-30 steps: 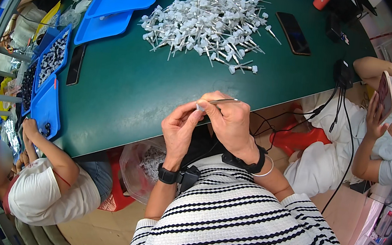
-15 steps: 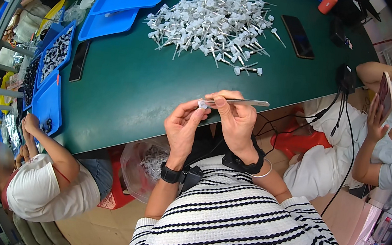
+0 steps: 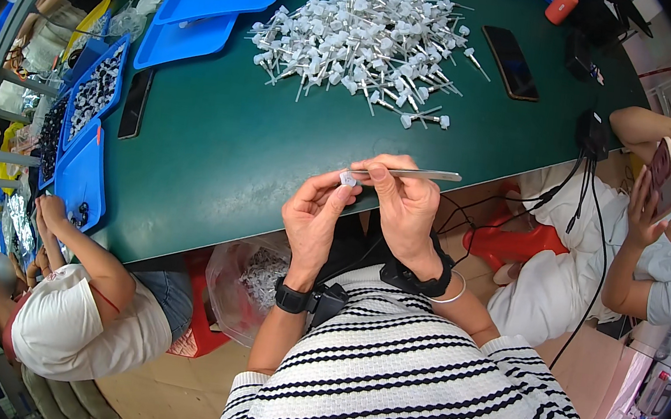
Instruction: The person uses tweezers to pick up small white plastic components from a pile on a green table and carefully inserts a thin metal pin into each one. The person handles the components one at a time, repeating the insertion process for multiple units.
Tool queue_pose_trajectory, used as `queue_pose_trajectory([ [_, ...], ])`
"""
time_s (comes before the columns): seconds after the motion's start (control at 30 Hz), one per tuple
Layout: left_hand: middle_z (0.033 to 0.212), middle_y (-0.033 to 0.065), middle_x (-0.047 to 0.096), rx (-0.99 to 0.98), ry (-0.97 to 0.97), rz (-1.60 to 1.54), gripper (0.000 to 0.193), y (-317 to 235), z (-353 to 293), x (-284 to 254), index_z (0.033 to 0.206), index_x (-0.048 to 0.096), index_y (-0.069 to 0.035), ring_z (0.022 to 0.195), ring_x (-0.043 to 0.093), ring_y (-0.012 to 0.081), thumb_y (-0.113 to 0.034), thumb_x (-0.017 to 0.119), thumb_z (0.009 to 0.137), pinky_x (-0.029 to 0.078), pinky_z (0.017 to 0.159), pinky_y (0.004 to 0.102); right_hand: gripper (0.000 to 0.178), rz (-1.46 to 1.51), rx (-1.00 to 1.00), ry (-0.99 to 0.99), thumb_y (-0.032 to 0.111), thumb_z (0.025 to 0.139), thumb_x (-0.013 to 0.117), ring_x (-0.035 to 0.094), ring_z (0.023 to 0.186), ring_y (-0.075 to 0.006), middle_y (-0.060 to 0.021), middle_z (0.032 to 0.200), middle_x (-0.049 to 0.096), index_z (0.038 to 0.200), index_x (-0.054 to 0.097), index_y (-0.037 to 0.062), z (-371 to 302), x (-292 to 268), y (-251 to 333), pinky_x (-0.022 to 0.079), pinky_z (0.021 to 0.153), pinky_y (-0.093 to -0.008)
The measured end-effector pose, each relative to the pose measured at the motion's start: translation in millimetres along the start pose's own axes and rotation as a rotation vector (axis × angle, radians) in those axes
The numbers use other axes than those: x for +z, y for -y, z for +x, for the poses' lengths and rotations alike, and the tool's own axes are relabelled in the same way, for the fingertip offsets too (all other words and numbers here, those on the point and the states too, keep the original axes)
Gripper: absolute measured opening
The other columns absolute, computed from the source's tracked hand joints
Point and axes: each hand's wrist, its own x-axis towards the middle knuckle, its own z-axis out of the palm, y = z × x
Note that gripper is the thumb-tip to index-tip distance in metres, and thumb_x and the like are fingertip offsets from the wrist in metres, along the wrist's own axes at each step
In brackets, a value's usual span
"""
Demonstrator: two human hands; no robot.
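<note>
Between the thumb and fingers of my left hand [image 3: 312, 215] is a small white plastic part [image 3: 347, 179], held just over the table's near edge. My right hand [image 3: 403, 209] pinches a pair of metal tweezers [image 3: 430, 175], whose blunt end points right. The tweezers' tips reach toward the white part; whether they touch it is too small to tell. Beyond my hands, a large heap of white plastic pieces with thin metal shafts [image 3: 363, 43] lies on the green table [image 3: 216, 171].
Blue trays [image 3: 185, 39] sit at the far left, one with small dark and white parts [image 3: 96, 91]. Two phones [image 3: 509, 62] lie on the table. A plastic bag [image 3: 248, 282] hangs below its edge. A person [image 3: 84, 305] works at left; another [image 3: 649, 220] holds a phone at right.
My hands, the white part and the tweezers stay almost in place. At right, the other person's phone has shifted slightly.
</note>
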Motion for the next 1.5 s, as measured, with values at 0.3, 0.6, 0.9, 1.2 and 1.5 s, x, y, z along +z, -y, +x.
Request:
queue_pose_trajectory([
  [0.3,0.103,0.0140,0.068,-0.014,-0.011,0.006,0.022,0.1,-0.7,0.2,0.111,0.062,0.006,0.088,0.069,0.0204,-0.005,0.062,0.092,0.056,0.079,0.0290,0.009,-0.083,-0.041,0.024,0.007,0.091,0.063,0.063,0.062,-0.0154,-0.0089,0.082,0.069,0.091,0.069,-0.0006,-0.4,-5.2,-1.8,0.047,0.055,-0.0265],
  [0.6,0.104,0.0131,0.067,-0.018,-0.008,-0.004,0.022,-0.3,-1.9,0.2,0.111,0.062,0.007,0.090,0.068,0.0191,-0.005,0.063,0.092,0.056,0.080,0.0285,0.007,-0.134,-0.088,0.053,0.005,0.089,0.064,0.065,0.065,-0.0188,-0.0093,0.085,0.069,0.094,0.069,0.0021,0.7,-8.6,0.8,0.049,0.057,-0.0275],
  [0.9,0.104,0.0131,0.067,-0.016,0.003,-0.010,0.023,0.1,-1.8,-0.2,0.111,0.062,0.007,0.091,0.068,0.0191,-0.006,0.063,0.092,0.056,0.081,0.0285,0.006,-0.165,-0.065,0.061,0.006,0.090,0.064,0.066,0.066,-0.0192,-0.0089,0.083,0.069,0.091,0.067,0.0016,1.6,-10.0,4.5,0.050,0.059,-0.0281],
  [1.2,0.104,0.0137,0.067,-0.032,0.005,-0.029,0.024,-0.2,-1.6,-1.3,0.112,0.060,0.007,0.091,0.068,0.0193,-0.006,0.063,0.092,0.055,0.081,0.0285,0.009,-0.142,-0.030,0.039,0.008,0.091,0.064,0.064,0.063,-0.0176,-0.0091,0.080,0.069,0.090,0.067,-0.0001,0.8,-7.9,5.3,0.049,0.057,-0.0278],
  [1.5,0.104,0.0136,0.067,-0.040,0.012,-0.045,0.023,0.1,-1.1,-2.3,0.112,0.060,0.006,0.090,0.067,0.0179,-0.004,0.063,0.092,0.055,0.080,0.0275,0.011,-0.161,-0.045,0.044,0.009,0.091,0.064,0.062,0.060,-0.0172,-0.0088,0.079,0.068,0.088,0.066,-0.0017,2.0,-8.1,6.6,0.047,0.054,-0.0275],
])
